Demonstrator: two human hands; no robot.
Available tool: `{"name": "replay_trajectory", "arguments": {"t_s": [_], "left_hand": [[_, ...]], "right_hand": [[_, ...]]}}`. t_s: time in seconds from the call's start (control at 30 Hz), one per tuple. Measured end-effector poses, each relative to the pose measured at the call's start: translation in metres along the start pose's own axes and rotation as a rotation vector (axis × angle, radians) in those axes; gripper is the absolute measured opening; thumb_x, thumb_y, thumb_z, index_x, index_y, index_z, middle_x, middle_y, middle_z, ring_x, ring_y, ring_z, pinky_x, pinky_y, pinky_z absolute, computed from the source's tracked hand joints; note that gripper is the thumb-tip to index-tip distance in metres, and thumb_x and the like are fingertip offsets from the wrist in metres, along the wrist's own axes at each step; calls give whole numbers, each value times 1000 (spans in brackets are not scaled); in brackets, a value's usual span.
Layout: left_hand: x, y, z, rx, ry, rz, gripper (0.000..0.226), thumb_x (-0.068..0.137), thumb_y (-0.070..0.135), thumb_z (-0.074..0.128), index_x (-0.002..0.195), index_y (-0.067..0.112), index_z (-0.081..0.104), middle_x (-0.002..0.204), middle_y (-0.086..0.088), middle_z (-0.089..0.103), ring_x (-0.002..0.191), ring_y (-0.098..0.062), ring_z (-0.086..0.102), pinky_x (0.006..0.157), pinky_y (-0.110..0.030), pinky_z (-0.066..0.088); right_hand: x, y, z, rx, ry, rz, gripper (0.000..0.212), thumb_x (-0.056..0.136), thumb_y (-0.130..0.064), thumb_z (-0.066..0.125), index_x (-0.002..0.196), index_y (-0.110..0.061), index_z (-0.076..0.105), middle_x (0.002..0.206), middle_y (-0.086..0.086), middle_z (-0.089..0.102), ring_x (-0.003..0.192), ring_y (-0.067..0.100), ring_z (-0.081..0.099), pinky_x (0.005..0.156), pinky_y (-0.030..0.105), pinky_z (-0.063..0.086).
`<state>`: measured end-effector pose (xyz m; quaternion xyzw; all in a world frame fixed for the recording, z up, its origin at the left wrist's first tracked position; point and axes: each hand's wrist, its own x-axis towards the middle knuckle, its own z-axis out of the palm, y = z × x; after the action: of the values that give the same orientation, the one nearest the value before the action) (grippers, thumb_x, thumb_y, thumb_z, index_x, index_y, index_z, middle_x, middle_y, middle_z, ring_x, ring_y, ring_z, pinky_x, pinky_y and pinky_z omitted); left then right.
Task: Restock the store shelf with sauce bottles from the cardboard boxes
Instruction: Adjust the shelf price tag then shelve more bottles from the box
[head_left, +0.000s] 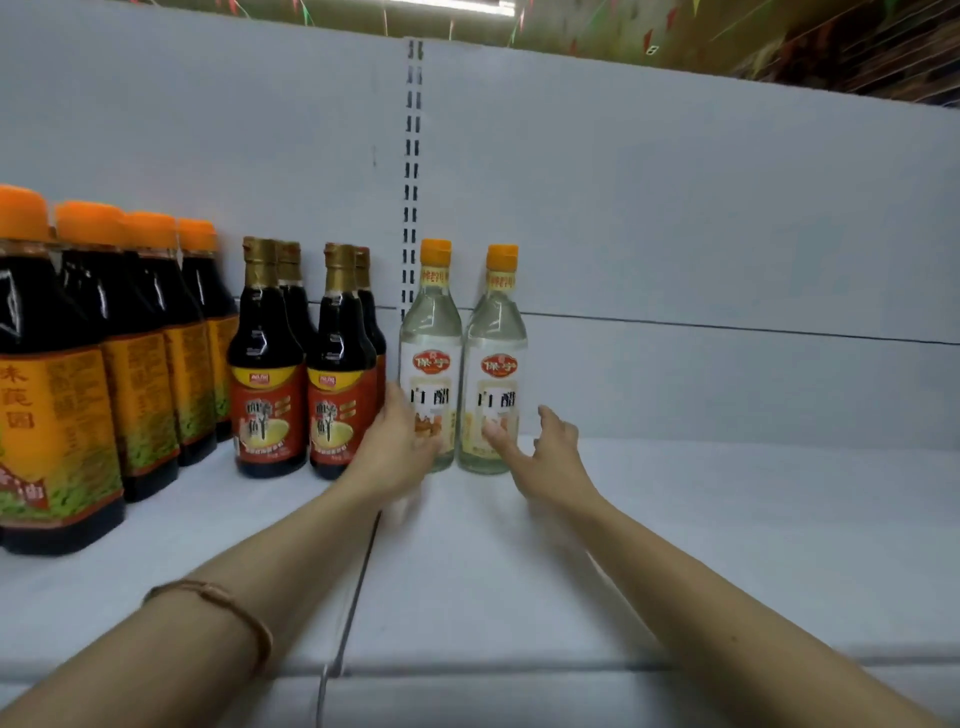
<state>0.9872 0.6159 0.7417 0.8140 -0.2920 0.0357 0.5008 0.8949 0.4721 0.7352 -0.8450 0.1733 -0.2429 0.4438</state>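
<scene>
We are reaching both arms out over the white shelf (727, 519) toward two clear vinegar bottles standing upright at its far side, against the white back panel (675, 208). The left vinegar bottle (430, 332) and the right vinegar bottle (496, 338) are standing just beside each other, each wearing an orange cap and a white label with a red emblem.

Our left hand (400, 447) is lying against the lower left side of the left vinegar bottle, fingers spread loosely across its label; the hand is blurred, so we cannot tell whether it is gripping or only touching. Our right hand (540, 447) is hovering near the lower right of the right vinegar bottle, fingers apart and relaxed, its fingertips seeming to be just at the glass. A thin brown bracelet (218, 608) is sitting on our left forearm.

To the left, four dark sauce bottles with red labels and gold necks (306, 364) are standing in two short rows, touching our left hand's side. Farther left, larger dark bottles with orange caps and orange labels (119, 338) are lining up toward the near edge.

A slotted metal upright (413, 156) is running up the back panel behind the left vinegar bottle.
</scene>
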Motion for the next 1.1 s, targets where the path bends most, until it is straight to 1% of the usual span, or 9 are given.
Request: {"name": "replay_trajectory", "arguments": {"t_s": [0.07,0.17,0.23,0.37,0.43,0.53,0.7,0.9,1.1], "left_hand": [[-17,8,-9,52,3,21,45,89,5,62,131,11,47,123,2,58,118,-18,56,87,-23,43],[-52,20,-22,58,-13,-4,33,95,13,57,128,12,57,125,0,60,112,-14,57,84,-21,43],[-84,29,-32,21,5,34,23,96,20,57,117,19,64,117,7,64,102,-5,59,75,-14,44],[-172,40,-48,-3,98,124,12,93,22,60,98,27,70,95,17,69,89,5,62,73,-5,46],[-213,41,-53,-2,192,97,11,92,22,61,93,28,70,90,17,70,85,3,63,71,-9,48],[-267,46,-64,-22,332,-22,12,92,18,61,90,26,69,88,14,70,81,0,65,61,-13,50],[-372,58,-92,159,465,-205,12,93,22,60,100,21,69,98,10,72,91,2,66,79,-11,48],[-503,81,-127,322,618,-464,13,93,35,56,101,37,66,102,20,69,99,5,62,88,-23,47],[-581,89,-163,370,731,-517,17,91,37,55,105,37,65,103,20,68,99,6,61,86,-18,46]], "right_hand": [[-19,-4,-3,28,13,-41,83,90,-53,56,152,-13,17,152,5,22,135,21,38,110,35,37],[-46,-14,-10,75,-16,-126,62,92,-46,58,143,-19,35,136,-3,42,117,11,49,91,21,42],[-62,-23,-15,104,-84,-171,56,92,-46,58,140,-23,40,128,-7,53,108,6,55,80,14,43],[-102,-48,-11,176,-242,-286,44,90,-46,59,129,-29,51,116,-14,61,108,-3,57,88,13,46],[-130,-61,-4,237,-325,-366,37,90,-44,58,124,-30,54,111,-20,59,100,-13,55,78,1,43],[-172,-75,8,324,-478,-445,32,92,-39,59,121,-27,58,110,-18,60,95,-18,55,72,-3,39],[-249,-88,37,451,-781,-512,18,94,-33,58,108,-22,62,91,-18,65,80,-10,61,66,7,45],[-339,-108,68,394,-1113,-664,28,92,-48,52,114,-33,57,112,-21,59,105,-12,53,81,1,42],[-399,-143,100,341,-1218,-702,65,69,-72,43,119,-32,57,116,-19,60,109,-5,55,93,18,43]]}}
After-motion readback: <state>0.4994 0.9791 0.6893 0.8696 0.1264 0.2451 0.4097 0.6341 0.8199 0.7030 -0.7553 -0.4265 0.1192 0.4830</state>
